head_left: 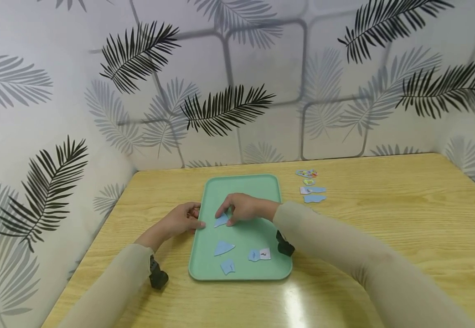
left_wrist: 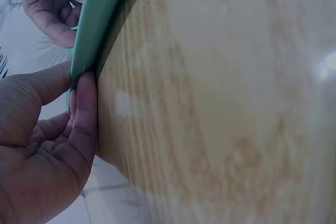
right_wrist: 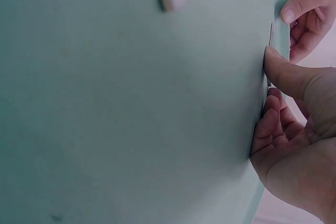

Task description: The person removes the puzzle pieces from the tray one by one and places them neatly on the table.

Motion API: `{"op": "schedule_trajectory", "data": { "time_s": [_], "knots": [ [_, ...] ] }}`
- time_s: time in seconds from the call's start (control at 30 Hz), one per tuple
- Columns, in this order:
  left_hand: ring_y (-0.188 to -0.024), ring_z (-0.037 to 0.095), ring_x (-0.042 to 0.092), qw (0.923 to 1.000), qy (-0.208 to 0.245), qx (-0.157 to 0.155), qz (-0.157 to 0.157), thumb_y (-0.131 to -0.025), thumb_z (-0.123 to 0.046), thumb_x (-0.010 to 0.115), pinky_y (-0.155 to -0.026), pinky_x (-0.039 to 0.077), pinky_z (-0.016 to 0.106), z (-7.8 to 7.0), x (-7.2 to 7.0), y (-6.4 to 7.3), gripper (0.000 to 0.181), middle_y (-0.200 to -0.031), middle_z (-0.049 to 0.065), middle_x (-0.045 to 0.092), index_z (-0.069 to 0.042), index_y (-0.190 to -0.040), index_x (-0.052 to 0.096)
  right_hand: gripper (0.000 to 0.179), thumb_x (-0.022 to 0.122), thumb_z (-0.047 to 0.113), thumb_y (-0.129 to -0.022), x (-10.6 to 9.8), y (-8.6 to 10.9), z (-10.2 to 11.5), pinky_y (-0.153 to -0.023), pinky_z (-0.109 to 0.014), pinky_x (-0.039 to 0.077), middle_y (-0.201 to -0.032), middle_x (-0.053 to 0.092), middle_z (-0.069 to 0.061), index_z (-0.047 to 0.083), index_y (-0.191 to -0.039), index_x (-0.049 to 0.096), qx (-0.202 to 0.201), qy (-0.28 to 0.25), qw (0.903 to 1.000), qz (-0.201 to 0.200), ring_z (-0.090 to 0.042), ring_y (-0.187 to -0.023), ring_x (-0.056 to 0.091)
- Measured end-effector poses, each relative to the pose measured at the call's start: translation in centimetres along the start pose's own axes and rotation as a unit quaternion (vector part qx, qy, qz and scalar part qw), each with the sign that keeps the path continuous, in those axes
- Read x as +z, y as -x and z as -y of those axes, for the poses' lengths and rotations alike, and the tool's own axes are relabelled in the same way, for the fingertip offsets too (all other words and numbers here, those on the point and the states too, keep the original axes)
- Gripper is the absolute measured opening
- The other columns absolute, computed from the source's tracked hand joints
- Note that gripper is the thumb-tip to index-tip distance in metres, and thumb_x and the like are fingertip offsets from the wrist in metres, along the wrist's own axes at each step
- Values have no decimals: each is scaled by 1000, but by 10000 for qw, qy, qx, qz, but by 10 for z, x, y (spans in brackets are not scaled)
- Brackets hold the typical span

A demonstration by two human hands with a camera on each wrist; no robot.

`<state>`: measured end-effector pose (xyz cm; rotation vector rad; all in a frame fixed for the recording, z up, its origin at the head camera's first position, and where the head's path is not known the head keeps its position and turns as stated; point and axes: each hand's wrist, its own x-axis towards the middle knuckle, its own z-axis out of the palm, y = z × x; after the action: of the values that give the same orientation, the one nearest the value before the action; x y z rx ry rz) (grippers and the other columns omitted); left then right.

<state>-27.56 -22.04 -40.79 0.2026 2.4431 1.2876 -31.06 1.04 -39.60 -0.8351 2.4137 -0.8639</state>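
A green tray (head_left: 250, 182) lies on the wooden table, its left rim held between the thumb and fingers of my left hand (head_left: 178, 221). In the left wrist view the thumb sits against the rim (left_wrist: 100, 19) while fingers curl at its outer side. Over the tray's left half, my right hand (head_left: 243, 207) pinches a light blue puzzle piece (head_left: 221, 220) between thumb and fingers, low at the tray surface. Closer to me on the tray lie a triangular blue piece (head_left: 224, 248), a smaller blue piece (head_left: 228, 266) and a blue-and-white piece (head_left: 259, 254).
Right of the tray, several more flat pieces rest on the table: a multicoloured one (head_left: 306, 173), a small yellow-green one (head_left: 309, 181), and blue strips (head_left: 314, 198). A leaf-patterned wall (head_left: 262, 136) rises behind the table's far edge.
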Motion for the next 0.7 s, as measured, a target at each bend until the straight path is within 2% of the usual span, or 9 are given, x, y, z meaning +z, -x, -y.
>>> {"op": "schedule_trajectory", "data": {
  "time_s": [0.13,0.37,0.7],
  "knots": [
    [-86,21,50,10000,-21,15,-5,-90,-5,70,-70,53,29,1,0,0,66,-104,13,49,7,-144,36,32,79,6,-81,1,0,0,-69,-23,40,-108,56,4,19,-110,75,47,0,10000,-14,-14,-83,45],
    [-86,21,50,10000,-6,10,-47,-89,-5,70,-70,52,29,0,0,2,65,-104,13,49,7,-144,37,31,78,5,-81,-1,0,3,-64,-23,38,-108,63,3,15,-111,75,-83,-53,9999,30,-13,-73,42],
    [-86,21,49,9999,27,-81,-70,-90,-5,70,-69,52,29,0,0,1,63,-104,12,48,5,-143,39,29,78,6,-82,-4,6,-1,-75,-26,47,-112,63,1,15,-110,74,43,-274,9995,-168,-14,-86,55]
  ]
}}
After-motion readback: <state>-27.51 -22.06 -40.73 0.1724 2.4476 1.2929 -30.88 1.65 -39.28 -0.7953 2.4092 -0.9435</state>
